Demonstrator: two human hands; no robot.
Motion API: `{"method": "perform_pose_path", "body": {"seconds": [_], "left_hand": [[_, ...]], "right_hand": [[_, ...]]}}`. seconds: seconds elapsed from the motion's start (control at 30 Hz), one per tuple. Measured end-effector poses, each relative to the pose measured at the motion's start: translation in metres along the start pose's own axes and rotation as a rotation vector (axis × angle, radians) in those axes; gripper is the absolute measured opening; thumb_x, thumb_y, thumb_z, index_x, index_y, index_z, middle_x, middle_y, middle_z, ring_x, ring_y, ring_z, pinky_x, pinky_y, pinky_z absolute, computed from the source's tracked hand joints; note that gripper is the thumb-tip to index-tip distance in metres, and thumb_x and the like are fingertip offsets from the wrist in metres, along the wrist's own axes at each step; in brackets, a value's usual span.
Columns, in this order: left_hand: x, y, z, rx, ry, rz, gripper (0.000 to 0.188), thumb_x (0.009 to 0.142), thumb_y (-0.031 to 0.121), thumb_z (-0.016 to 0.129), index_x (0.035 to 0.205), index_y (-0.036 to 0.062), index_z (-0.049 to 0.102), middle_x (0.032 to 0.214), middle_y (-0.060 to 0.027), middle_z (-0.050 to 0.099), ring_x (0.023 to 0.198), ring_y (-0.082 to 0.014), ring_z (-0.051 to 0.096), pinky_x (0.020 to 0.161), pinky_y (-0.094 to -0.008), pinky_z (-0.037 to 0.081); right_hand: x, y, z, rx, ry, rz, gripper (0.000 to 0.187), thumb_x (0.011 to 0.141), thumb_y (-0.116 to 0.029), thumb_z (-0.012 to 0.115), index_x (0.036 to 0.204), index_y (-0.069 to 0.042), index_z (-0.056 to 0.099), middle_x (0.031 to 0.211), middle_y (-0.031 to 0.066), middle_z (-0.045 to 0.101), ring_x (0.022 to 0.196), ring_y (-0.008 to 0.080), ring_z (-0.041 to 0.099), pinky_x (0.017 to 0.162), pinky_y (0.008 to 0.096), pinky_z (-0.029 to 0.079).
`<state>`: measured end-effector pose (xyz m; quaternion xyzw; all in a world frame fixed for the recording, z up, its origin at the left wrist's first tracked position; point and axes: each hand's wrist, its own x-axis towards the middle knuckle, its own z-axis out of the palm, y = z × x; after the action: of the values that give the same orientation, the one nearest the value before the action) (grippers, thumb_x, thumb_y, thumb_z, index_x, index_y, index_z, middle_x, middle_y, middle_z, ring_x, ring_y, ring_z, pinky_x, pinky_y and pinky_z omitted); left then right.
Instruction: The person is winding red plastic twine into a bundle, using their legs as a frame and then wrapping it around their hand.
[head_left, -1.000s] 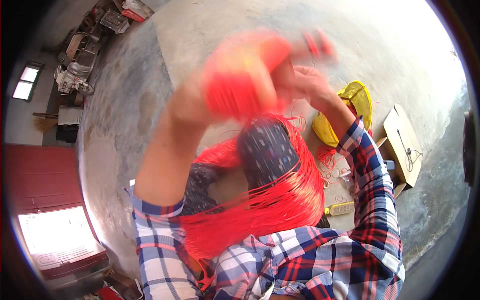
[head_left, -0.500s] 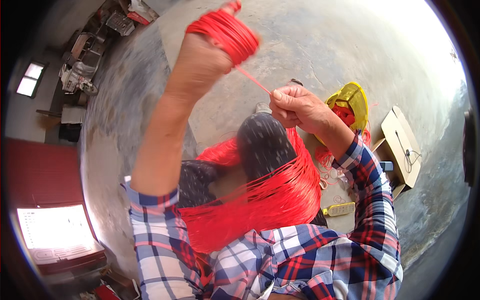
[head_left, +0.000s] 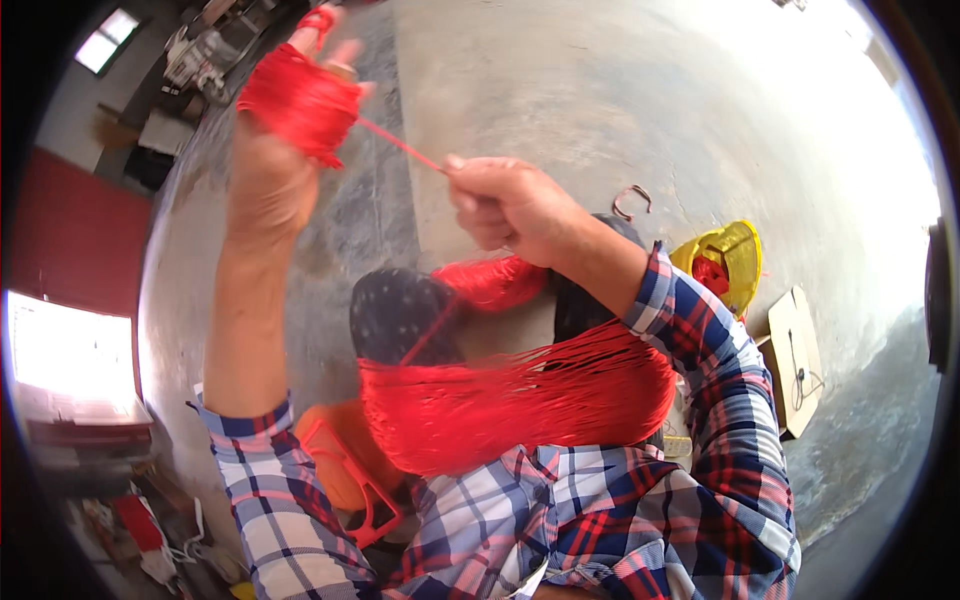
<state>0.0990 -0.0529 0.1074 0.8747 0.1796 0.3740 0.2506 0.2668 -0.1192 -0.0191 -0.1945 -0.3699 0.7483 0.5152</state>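
A thick coil of red cord [head_left: 300, 100] is wound round the palm and fingers of my left hand [head_left: 272, 185], raised at the upper left. Its fingertips poke out of the coil, blurred, with one loop about a finger. A taut strand runs from the coil to my right hand [head_left: 515, 205], which pinches it between thumb and forefinger, the other fingers curled in. Below, a large loose hank of red cord [head_left: 510, 415] is stretched around my knees, in dark speckled trousers [head_left: 400, 310]. A slanting strand rises from the hank over my left knee.
On the concrete floor to the right stand a yellow basket [head_left: 745, 265] with red material inside and an open cardboard box [head_left: 795, 350] with a black cable. A curved dark object [head_left: 632, 203] lies beyond my knees. An orange-red plastic frame [head_left: 335, 460] is beside my left hip.
Both hands have moved left, the left one farther, with the strand still stretched between them. My view has shifted too, and the orange-red frame at the lower left now shows.
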Motion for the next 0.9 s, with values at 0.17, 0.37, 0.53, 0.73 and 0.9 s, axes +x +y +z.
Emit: {"method": "perform_pose_path", "body": {"seconds": [0.17, 0.37, 0.53, 0.73, 0.9], "left_hand": [[-0.079, -0.031, -0.041, 0.839, -0.446, -0.405, 0.054, 0.074, 0.009, 0.066, 0.125, -0.0039, 0.052, 0.110, -0.0257, 0.062, 0.102, -0.0382, 0.060, 0.090, -0.0390, 0.047], [-0.122, -0.009, -0.059, -0.557, -0.413, -0.797, 0.053, 0.075, 0.007, 0.066, 0.125, -0.0017, 0.051, 0.138, -0.0188, 0.046, 0.113, -0.0308, 0.059, 0.095, -0.0433, 0.046], [-0.085, -0.098, -0.125, 0.733, 0.179, -0.268, 0.058, 0.070, 0.013, 0.072, 0.124, 0.0030, 0.055, 0.126, -0.0177, 0.058, 0.110, -0.0274, 0.061, 0.094, -0.0388, 0.047], [-0.083, -0.023, -0.005, 0.232, -0.871, -0.373, 0.038, 0.067, 0.014, 0.069, 0.103, 0.0055, 0.062, 0.092, -0.0160, 0.066, 0.091, -0.0261, 0.063, 0.082, -0.0344, 0.048], [-0.004, -0.045, -0.011, -0.047, -0.163, -0.098, 0.020, 0.076, 0.023, 0.064, 0.085, 0.0048, 0.065, 0.080, -0.0139, 0.065, 0.080, -0.0222, 0.065, 0.073, -0.0364, 0.050]], "right_hand": [[0.058, 0.025, 0.046, -0.103, -0.176, 0.057, 0.040, 0.095, -0.035, 0.055, 0.064, -0.011, 0.049, 0.051, -0.0052, 0.032, 0.045, 0.0075, 0.025, 0.043, 0.0273, 0.020], [0.125, 0.080, 0.016, -0.247, 0.081, 0.045, 0.041, 0.094, -0.035, 0.058, 0.061, -0.014, 0.047, 0.055, -0.0066, 0.034, 0.047, 0.0057, 0.026, 0.045, 0.0265, 0.018], [0.139, 0.081, -0.018, -0.318, 0.045, 0.030, 0.040, 0.092, -0.038, 0.060, 0.065, -0.009, 0.055, 0.055, -0.0035, 0.041, 0.046, 0.0071, 0.033, 0.042, 0.0253, 0.024], [0.091, -0.031, -0.037, -0.352, 0.028, -0.220, 0.043, 0.092, -0.042, 0.061, 0.063, -0.014, 0.046, 0.055, -0.0070, 0.029, 0.047, 0.0061, 0.023, 0.044, 0.0256, 0.020], [0.039, -0.028, -0.060, -0.667, 0.112, -0.186, 0.045, 0.093, -0.044, 0.060, 0.062, -0.014, 0.047, 0.055, -0.0075, 0.031, 0.048, 0.0048, 0.022, 0.044, 0.0251, 0.019]]}}
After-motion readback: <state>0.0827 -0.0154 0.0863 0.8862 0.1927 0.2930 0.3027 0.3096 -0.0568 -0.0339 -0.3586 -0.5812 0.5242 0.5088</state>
